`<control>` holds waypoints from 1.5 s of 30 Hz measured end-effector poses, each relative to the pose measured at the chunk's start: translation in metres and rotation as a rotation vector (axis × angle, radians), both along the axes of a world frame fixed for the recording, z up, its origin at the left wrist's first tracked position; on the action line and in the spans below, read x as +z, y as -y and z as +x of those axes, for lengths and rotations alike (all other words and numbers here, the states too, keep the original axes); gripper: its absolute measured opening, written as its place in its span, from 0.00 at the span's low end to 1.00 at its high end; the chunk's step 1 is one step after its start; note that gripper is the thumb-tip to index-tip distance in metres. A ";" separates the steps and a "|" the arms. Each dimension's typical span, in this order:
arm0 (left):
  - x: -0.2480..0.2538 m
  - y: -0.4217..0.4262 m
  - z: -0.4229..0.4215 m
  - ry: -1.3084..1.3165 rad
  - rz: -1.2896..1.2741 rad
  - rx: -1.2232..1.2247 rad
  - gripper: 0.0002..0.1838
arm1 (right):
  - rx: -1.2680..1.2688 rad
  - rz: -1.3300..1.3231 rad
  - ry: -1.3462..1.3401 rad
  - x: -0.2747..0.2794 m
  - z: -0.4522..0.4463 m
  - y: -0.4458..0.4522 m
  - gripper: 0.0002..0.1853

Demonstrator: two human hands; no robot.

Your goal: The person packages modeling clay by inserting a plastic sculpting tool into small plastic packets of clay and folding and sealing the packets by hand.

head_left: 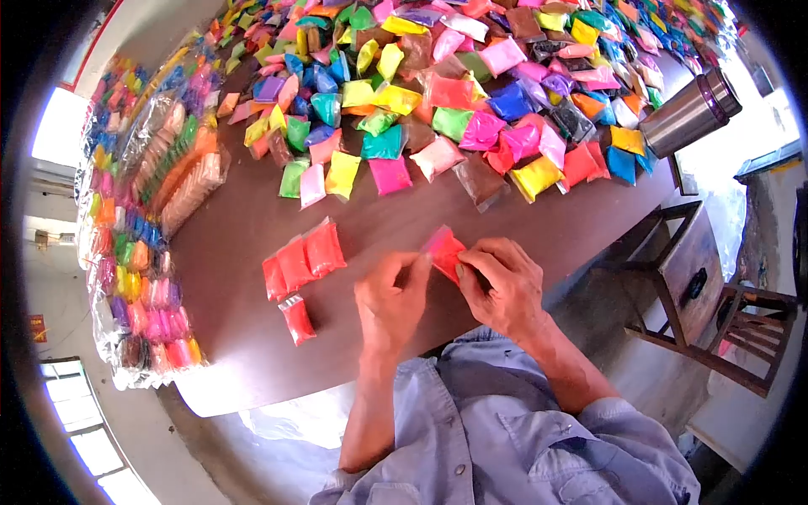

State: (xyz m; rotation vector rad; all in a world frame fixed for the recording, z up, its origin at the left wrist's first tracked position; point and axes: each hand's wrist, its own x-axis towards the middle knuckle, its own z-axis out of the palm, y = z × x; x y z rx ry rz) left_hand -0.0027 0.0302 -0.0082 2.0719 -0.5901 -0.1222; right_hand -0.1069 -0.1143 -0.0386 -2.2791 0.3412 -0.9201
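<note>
While a small, flat red plastic packet is pinched at its right edge by the closed-up fingers of the right hand, its left edge is met by the bunched fingers of the left hand, whose grip cannot be told; between them, it is held over the brown surface.

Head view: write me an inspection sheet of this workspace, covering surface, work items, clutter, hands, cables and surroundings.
Surface: brown table, bright glare toward its near left edge.
Work items: held red packet; three red packets side by side; a fourth packet nearer the person.
Clutter: mixed-colour packets heaped across the far side; bagged packets at left; metal flask at right.
Hands: right hand pinches the held packet; left hand at its edge, grip unclear.
Cables: nothing seen.
Surroundings: wooden furniture at right; window at lower left.
</note>
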 end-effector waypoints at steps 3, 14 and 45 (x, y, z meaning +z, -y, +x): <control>-0.005 0.008 0.002 0.003 0.034 -0.051 0.06 | -0.004 0.002 -0.001 -0.001 0.001 0.001 0.12; -0.002 0.005 0.021 -0.031 0.107 -0.005 0.09 | -0.012 0.017 0.029 -0.004 0.001 0.001 0.11; -0.012 -0.005 0.006 -0.002 0.100 0.037 0.09 | -0.009 0.000 -0.006 -0.003 0.002 -0.001 0.11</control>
